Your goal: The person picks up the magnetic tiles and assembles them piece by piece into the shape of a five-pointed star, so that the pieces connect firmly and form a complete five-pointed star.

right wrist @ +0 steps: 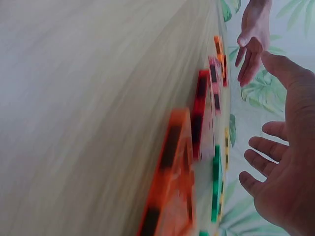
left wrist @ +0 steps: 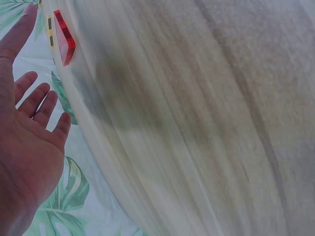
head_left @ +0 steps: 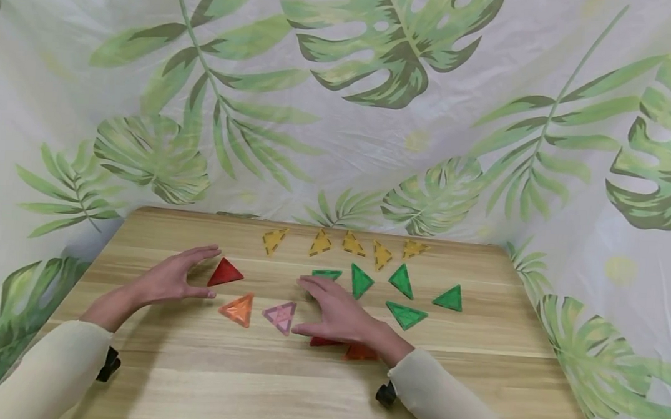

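Observation:
My left hand [head_left: 166, 280] hovers at the left with fingers spread, nearest a red triangle tile [head_left: 225, 272]; nothing is in it. An orange triangle tile [head_left: 238, 309] and a pink triangle tile [head_left: 280, 318] lie between the hands. In the head view my right hand [head_left: 339, 313] is over the middle, fingers extended and holding nothing. It partly covers a second red tile [head_left: 324, 342], a second orange tile [head_left: 361, 352] and a green tile [head_left: 327, 274]. In the right wrist view that orange tile [right wrist: 170, 172] lies below the palm side.
Several more green triangle tiles [head_left: 402, 281] are spread right of centre. Several yellow triangle tiles [head_left: 354, 243] form a row near the back edge of the wooden table [head_left: 238, 380]. A leaf-patterned cloth [head_left: 349, 154] hangs behind and around the table.

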{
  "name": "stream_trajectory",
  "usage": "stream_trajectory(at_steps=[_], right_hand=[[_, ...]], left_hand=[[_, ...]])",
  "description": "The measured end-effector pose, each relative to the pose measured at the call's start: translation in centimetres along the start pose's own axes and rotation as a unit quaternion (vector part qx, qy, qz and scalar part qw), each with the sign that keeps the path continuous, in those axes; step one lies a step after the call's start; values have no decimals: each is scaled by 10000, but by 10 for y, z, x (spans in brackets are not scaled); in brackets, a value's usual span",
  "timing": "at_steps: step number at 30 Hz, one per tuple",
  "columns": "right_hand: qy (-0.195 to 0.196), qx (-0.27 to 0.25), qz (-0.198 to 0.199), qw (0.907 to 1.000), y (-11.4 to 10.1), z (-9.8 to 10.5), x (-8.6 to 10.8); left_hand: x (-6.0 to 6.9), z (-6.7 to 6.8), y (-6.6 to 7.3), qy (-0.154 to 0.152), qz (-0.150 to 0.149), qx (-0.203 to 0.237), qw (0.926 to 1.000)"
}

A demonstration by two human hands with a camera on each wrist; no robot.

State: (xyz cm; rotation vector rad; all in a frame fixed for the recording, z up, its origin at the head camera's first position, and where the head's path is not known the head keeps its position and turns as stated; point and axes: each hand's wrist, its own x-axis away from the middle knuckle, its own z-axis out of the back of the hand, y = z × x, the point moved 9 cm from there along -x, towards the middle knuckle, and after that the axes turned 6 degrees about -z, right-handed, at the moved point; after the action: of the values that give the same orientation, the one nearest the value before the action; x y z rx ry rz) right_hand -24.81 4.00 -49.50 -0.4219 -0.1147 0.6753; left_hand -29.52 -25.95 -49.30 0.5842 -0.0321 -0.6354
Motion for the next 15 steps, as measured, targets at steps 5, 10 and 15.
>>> stream_trajectory(at_steps=[5,10,15], right_hand=[[-32,-142,-24,9999,-15,-14,-19],[-3,-505,31,9987,-30,-20,-37],[-7,-767,-8,9971,-40,-29,-53]], left_hand=[[-1,-3,-3,-1,-56,71,10000],[-5,-5,-4,18,-87,76,9999],[-10,-8,-9,-33,-30,103,9999]])
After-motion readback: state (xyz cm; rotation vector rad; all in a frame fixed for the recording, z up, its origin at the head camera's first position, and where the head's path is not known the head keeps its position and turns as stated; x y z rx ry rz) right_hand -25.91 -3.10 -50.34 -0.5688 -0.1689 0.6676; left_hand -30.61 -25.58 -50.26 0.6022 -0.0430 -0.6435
